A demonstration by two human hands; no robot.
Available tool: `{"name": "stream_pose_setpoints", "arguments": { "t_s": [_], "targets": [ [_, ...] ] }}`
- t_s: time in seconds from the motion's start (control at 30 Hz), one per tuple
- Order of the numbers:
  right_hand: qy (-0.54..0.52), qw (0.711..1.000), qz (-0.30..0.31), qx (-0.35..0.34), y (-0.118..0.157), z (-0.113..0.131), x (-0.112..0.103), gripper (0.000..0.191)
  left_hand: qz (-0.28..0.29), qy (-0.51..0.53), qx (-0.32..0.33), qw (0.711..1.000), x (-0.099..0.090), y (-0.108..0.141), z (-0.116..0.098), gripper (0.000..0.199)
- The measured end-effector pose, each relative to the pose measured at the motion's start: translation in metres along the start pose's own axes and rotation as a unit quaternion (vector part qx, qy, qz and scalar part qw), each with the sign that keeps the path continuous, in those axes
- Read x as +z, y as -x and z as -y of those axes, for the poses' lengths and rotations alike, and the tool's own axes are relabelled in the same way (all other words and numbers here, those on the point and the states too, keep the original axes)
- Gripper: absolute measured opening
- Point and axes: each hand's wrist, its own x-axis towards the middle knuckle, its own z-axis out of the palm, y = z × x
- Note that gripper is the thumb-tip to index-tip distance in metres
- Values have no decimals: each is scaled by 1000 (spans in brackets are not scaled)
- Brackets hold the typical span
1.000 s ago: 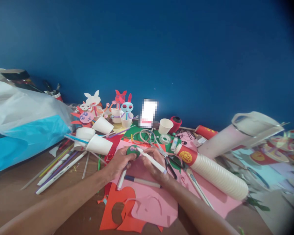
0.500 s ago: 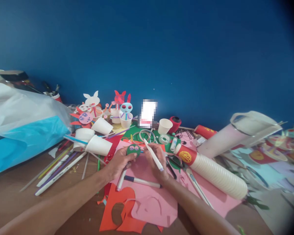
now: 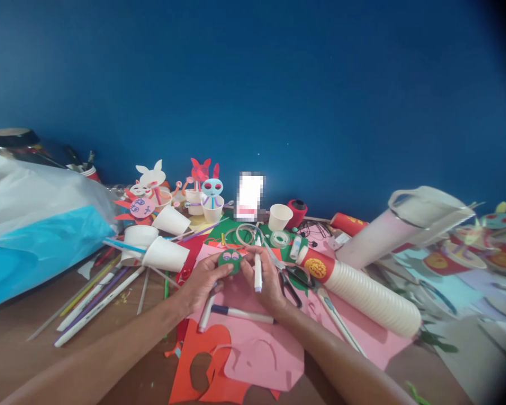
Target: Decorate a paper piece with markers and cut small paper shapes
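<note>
1. Far left, I see a big blue and white bag (image 3: 46,225) on the brown table (image 3: 122,354).
2. Next to it lie some long pens and sticks, with a white pen (image 3: 99,306) nearest to me.
3. Then come white cups (image 3: 166,254) lying on their sides. By them is a pink paper face (image 3: 141,208), and behind it a white paper head (image 3: 152,178) with two ears.
4. Further along, a red paper animal (image 3: 200,170) and a blue paper bunny (image 3: 212,187) stand up by the blue wall.
5. My left hand (image 3: 202,281) pinches a green paper circle (image 3: 230,263) between thumb and fingers. The circle is up in front of me, over the pink paper (image 3: 265,360), and has two pink eyes.
6. My right hand (image 3: 265,281) grips a white marker (image 3: 258,270), just beside the circle. I can't tell if its fingertips touch the edge.
7. Below both hands, a marker with a dark end (image 3: 244,315) lies on the pink paper.
8. Right of the hands are black-handled scissors (image 3: 293,289), then a long stack of cups (image 3: 371,298) on its side, and a tilted jug (image 3: 371,239) behind.
</note>
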Motion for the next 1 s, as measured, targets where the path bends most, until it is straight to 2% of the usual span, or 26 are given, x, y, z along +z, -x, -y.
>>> {"name": "stream_pose_setpoints", "arguments": {
  "t_s": [0.17,0.37,0.53,0.6,0.73,0.83,1.0],
  "targets": [
    [18,1000,9,3,-1,-1,-3,21,-4,-1,7,1000,-1,-1,0,28],
    [-11,1000,24,15,-1,-4,-1,24,-23,-5,-3,1000,-1,0,0,26],
    [-76,996,35,18,-10,3,-20,34,-21,-20,12,999,-1,0,0,25],
    [-70,996,45,-8,-12,7,-28,38,-18,-28,15,999,-2,-1,1,25],
    [-18,996,45,-69,-12,12,-31,30,-15,-39,16,999,-4,-1,1,28],
    [-2,997,38,-67,-9,9,-26,19,-26,-46,16,998,-4,-2,1,30],
    [35,996,14,-84,-7,4,-20,13,-27,-47,18,998,-5,-3,2,27]
  ]
}}
